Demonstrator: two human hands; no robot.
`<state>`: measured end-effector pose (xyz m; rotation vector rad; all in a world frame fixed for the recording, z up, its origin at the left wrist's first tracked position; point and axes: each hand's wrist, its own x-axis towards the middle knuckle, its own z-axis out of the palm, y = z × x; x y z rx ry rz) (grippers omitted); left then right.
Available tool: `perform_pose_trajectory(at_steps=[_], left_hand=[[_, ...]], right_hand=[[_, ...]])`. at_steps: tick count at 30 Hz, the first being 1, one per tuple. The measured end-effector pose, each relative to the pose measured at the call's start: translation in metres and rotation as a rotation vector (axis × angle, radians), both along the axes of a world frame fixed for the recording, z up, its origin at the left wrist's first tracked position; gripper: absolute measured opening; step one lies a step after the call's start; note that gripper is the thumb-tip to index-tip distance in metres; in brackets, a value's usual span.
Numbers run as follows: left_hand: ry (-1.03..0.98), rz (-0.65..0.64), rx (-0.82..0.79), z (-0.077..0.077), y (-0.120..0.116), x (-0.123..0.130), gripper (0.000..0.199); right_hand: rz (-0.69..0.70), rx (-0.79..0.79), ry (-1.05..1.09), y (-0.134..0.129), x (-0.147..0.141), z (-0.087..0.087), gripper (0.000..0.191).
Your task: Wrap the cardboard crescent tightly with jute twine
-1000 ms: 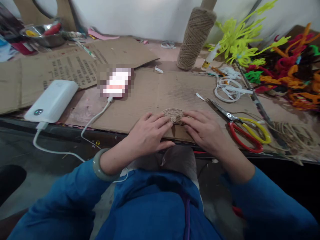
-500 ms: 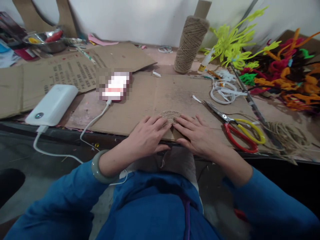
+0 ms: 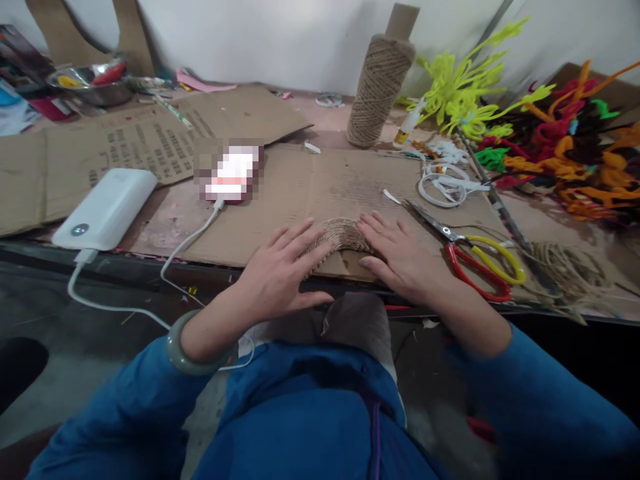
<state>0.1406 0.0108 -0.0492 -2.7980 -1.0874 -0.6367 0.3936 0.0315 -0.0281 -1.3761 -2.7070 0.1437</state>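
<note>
A curved, arch-shaped piece of coiled twine (image 3: pixel 342 233) lies flat on the cardboard sheet (image 3: pixel 280 180) near the table's front edge. My left hand (image 3: pixel 283 270) rests palm down with spread fingers over the piece's left end. On its right end lie the fingertips of my right hand (image 3: pixel 400 257), also flat and spread. Between the hands the middle of the arch shows. Red and yellow handled scissors (image 3: pixel 463 247) lie with blades apart, right of my right hand.
A phone (image 3: pixel 233 173) and a white power bank (image 3: pixel 105 210) lie to the left with cables. Behind stands a twine spool (image 3: pixel 380 90) beside a small glue bottle (image 3: pixel 407 125). Loose twine (image 3: pixel 570 270) and colourful pipe-cleaner flowers (image 3: pixel 575 147) are at the right.
Both hands have moved apart, the left one to the left and the right one slightly to the right. More of the twine piece shows between them.
</note>
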Motion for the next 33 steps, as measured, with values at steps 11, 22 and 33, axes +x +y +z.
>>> perform_pose_trajectory(at_steps=[11, 22, 33], left_hand=[[-0.079, 0.1, 0.126, -0.015, -0.02, -0.014, 0.033], [-0.139, 0.083, 0.098, -0.019, -0.02, -0.014, 0.037], [-0.213, 0.083, 0.136, -0.022, -0.016, -0.01, 0.038]], right_hand=[[0.049, 0.023, -0.082, 0.015, -0.043, -0.005, 0.059], [0.004, -0.037, -0.017, 0.022, -0.038, 0.002, 0.06], [0.05, -0.036, -0.005, 0.012, -0.062, 0.003, 0.054]])
